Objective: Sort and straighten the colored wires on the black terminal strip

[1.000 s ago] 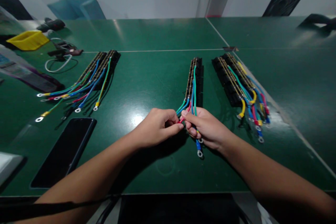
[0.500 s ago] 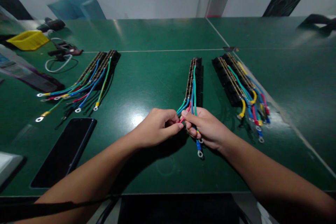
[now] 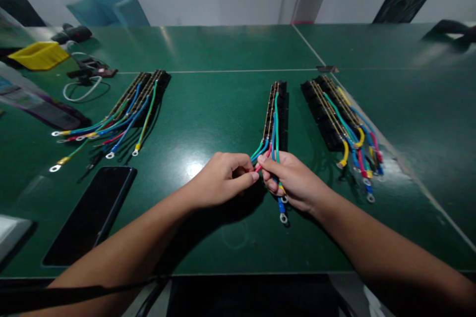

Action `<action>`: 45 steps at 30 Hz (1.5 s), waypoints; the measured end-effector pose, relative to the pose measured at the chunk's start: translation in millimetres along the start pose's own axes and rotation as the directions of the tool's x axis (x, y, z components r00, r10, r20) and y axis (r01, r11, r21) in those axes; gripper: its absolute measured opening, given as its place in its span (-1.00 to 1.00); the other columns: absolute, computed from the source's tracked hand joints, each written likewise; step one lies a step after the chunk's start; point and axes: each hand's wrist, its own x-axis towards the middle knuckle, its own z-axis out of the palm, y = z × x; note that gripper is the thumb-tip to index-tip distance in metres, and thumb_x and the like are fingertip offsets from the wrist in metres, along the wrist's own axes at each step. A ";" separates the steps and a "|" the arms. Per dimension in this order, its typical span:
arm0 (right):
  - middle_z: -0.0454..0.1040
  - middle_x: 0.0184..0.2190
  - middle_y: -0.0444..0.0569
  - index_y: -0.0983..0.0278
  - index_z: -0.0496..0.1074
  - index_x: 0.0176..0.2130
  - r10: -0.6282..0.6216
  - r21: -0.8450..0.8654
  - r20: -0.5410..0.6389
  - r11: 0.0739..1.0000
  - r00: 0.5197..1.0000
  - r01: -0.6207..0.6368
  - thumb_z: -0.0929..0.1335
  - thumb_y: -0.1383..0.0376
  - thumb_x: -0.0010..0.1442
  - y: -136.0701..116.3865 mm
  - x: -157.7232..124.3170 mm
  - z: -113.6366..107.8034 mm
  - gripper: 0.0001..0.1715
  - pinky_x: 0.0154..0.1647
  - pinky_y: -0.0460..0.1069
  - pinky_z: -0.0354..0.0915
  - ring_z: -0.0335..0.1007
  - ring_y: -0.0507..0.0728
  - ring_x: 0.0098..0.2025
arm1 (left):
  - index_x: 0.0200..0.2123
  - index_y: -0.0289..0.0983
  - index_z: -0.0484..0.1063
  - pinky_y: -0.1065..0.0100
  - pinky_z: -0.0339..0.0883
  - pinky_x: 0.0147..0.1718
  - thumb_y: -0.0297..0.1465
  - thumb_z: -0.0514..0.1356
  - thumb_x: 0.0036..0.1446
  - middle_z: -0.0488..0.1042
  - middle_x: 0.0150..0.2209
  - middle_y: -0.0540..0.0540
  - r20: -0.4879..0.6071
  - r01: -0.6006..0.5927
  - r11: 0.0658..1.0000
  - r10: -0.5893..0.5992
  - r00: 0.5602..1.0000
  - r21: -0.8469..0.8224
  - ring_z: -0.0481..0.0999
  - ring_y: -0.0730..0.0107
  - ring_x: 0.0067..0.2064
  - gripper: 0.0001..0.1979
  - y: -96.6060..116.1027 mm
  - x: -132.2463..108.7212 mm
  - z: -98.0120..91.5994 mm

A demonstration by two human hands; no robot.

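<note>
A black terminal block (image 3: 281, 109) with brass-coloured strips lies lengthwise at the middle of the green table. Green, blue and red wires run from it toward me. My right hand (image 3: 292, 178) is closed around these wires, its thumb pressing on the red wire (image 3: 263, 164). Below its fingers, ring lugs (image 3: 283, 218) with blue and yellow sleeves stick out. My left hand (image 3: 230, 178) pinches the red wire's near end between thumb and fingers; that end is hidden. The two hands almost touch.
Wired terminal blocks lie to the right (image 3: 327, 114) and to the left (image 3: 148, 89), lug ends toward me. A dark phone (image 3: 91, 215) lies at front left. A yellow bin (image 3: 39, 57), a white cable (image 3: 84, 96) and a clear plastic package (image 3: 37, 101) are at far left.
Almost nothing differs. Both hands keep the same grip on the wires, and the terminal blocks stay in place.
</note>
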 end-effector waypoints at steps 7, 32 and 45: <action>0.24 -0.65 -0.26 0.30 0.27 -0.40 -0.031 -0.047 -0.032 0.998 0.999 0.030 0.36 0.13 0.18 2.1 0.9 -0.5 -0.69 -0.80 -0.24 -0.05 0.09 -0.13 -0.72 | -0.39 -0.30 0.31 0.52 0.20 -0.58 -0.21 0.15 0.18 0.34 -0.52 0.06 0.116 0.161 0.927 -0.129 0.985 -0.339 0.37 0.55 -0.54 -0.74 -5.3 0.3 4.4; 0.23 -0.68 -0.27 0.28 0.26 -0.40 -0.012 -0.090 -0.067 0.996 0.998 0.006 0.34 0.16 0.21 1.0 0.7 -0.3 -0.73 -0.82 -0.24 -0.01 0.09 -0.13 -0.75 | -0.43 -0.31 0.39 0.49 0.05 -0.51 -0.31 0.11 0.20 0.40 -0.54 0.07 -0.061 -0.056 0.988 0.066 0.996 0.147 0.31 0.57 -0.53 -0.78 -0.6 -0.7 9.1; 0.23 -0.68 -0.27 0.28 0.26 -0.40 -0.015 -0.088 -0.078 0.996 0.997 0.009 0.34 0.18 0.21 -0.3 -0.8 1.8 -0.74 -0.82 -0.24 0.00 0.09 -0.13 -0.75 | -0.42 -0.30 0.40 0.49 0.07 -0.51 -0.30 0.12 0.20 0.42 -0.54 0.05 -0.064 -0.064 0.987 0.074 0.995 0.147 0.33 0.55 -0.52 -0.78 -1.9 -1.3 9.2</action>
